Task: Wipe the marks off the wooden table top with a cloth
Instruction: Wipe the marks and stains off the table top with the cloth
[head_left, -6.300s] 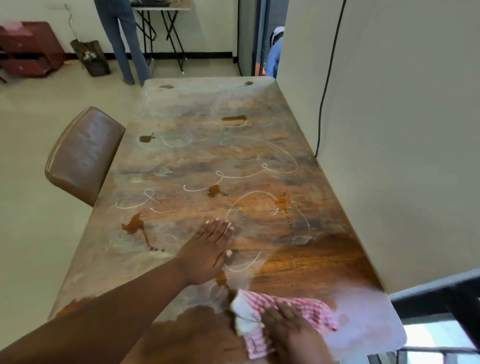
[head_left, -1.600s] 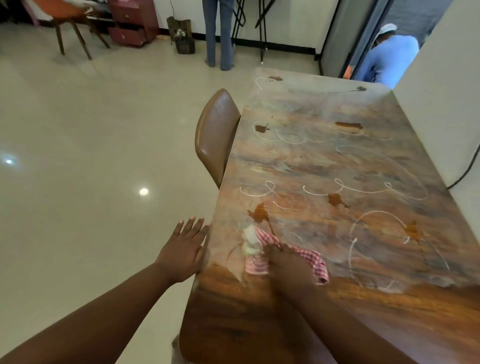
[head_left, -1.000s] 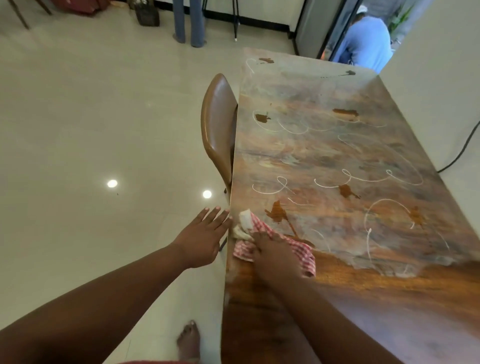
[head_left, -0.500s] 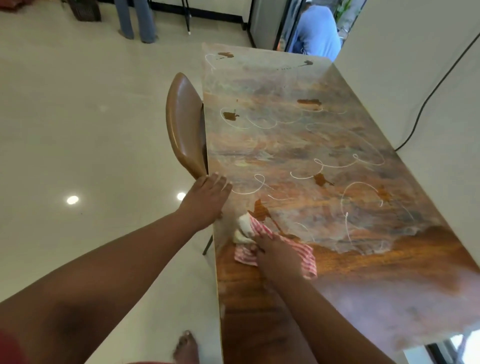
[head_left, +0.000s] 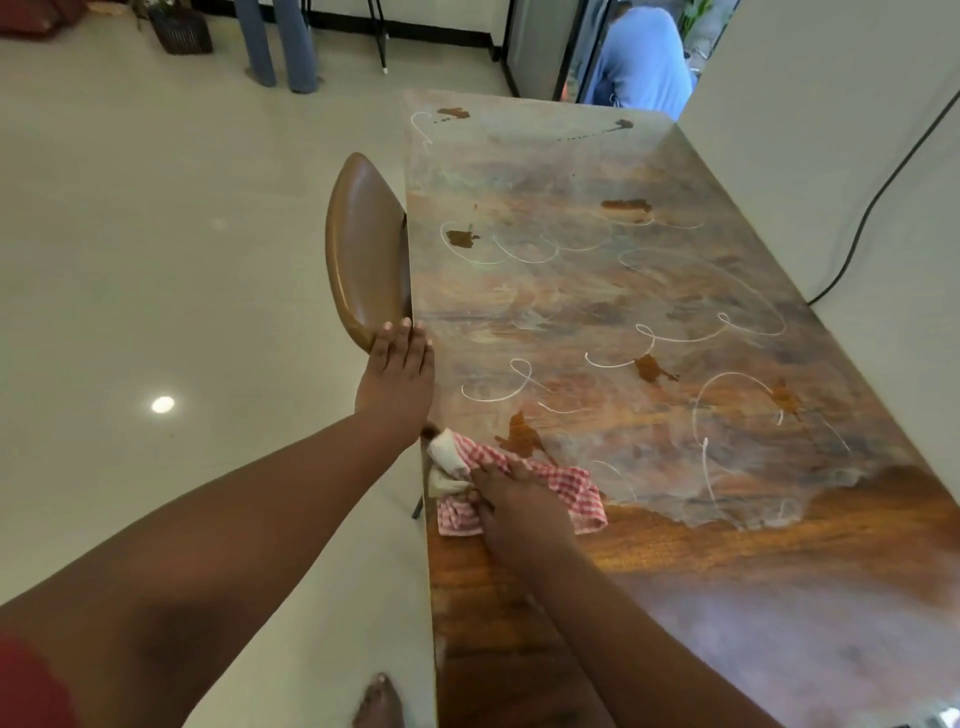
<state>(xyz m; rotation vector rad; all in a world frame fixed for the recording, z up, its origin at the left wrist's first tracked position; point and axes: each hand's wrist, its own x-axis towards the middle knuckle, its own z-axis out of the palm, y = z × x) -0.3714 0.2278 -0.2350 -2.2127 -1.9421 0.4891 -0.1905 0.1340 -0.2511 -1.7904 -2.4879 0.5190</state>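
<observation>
The long wooden table top (head_left: 727, 561) carries white chalk loops (head_left: 670, 340) and brown stains (head_left: 522, 434) over its middle and far part; the near part is dark and bare. A red-and-white checked cloth (head_left: 576, 491) lies near the table's left edge, just below a brown stain. My right hand (head_left: 519, 506) presses on the cloth with its fingers spread over it. My left hand (head_left: 397, 384) rests with straight fingers on the table's left edge, touching the brown chair's backrest (head_left: 363, 249).
The brown chair stands tucked against the table's left side. A white wall (head_left: 841, 130) with a black cable (head_left: 878, 197) runs along the right side. Two people stand beyond the far end. My bare foot (head_left: 376, 701) is on the tiled floor at left.
My left hand moved forward along the table's left edge up to the chair's backrest. My right hand with the cloth stayed near the left edge, below the brown stain.
</observation>
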